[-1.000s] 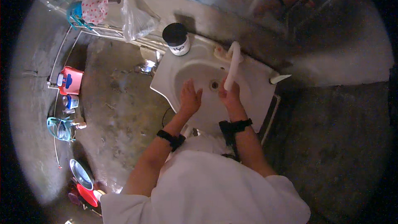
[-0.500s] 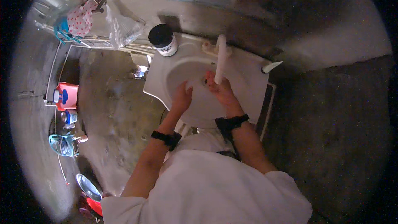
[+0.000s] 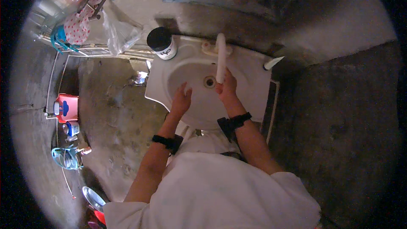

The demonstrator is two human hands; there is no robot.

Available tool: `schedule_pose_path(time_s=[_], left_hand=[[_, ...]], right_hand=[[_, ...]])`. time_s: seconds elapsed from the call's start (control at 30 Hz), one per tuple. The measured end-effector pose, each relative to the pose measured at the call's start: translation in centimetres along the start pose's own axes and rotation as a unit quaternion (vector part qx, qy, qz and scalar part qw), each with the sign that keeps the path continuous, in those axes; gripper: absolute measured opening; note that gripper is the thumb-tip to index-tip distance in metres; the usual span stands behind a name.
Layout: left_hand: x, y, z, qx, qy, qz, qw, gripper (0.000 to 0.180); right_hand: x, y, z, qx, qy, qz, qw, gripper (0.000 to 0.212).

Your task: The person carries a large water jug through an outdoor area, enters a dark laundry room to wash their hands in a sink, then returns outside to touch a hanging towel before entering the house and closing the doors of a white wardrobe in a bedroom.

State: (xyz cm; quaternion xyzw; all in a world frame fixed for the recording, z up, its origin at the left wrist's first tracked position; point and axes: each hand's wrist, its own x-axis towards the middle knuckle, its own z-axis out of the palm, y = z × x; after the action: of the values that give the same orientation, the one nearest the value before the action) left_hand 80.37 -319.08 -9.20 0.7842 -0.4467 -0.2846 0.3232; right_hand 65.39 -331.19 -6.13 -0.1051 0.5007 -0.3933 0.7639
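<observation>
A white washbasin (image 3: 193, 114) with a round drain (image 3: 210, 82) lies in front of me. Over its left side is my left hand (image 3: 181, 100), empty, with the fingers apart and pointing toward the far side. My right hand (image 3: 228, 89) is right of the drain, just beside and below the end of the white curved spout (image 3: 221, 57). Its fingers are stretched upward and the thumb lies to the left, with a reddish tint at its tip. The spout hides part of this hand. I see no object in it.
A white jar with a black lid (image 3: 161, 43) stands on the basin's far left corner. At the right corner is a pale pointed tube (image 3: 273, 62). A clear plastic bag (image 3: 121, 34) hangs at the upper left. A pink container (image 3: 68, 108) sits by the left wall.
My right hand has drawn back from over the drain and turned its fingers upward, so the drain now shows. My left hand has opened its fingers more. The view has shifted slightly.
</observation>
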Motion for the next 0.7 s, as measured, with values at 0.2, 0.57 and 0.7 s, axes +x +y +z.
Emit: schedule_pose_path(time_s=[0.2,0.57,0.7], left_hand=[[1.1,-0.5,0.3,-0.004,-0.069,0.014,0.998,0.04],[2.9,-1.5,-2.8,-0.434,-0.321,-0.104,0.835,0.045],[1.3,4.9,-3.4,0.428,-0.277,0.057,0.858,0.05]], right_hand=[[5.6,2.6,-7.3,-0.112,0.069,-0.103,0.986,0.031],[-2.0,-9.0,-3.7,0.131,-0.331,-0.055,0.933,0.038],[1.1,-0.5,-12.8,-0.599,-0.195,-0.223,0.744,0.026]])
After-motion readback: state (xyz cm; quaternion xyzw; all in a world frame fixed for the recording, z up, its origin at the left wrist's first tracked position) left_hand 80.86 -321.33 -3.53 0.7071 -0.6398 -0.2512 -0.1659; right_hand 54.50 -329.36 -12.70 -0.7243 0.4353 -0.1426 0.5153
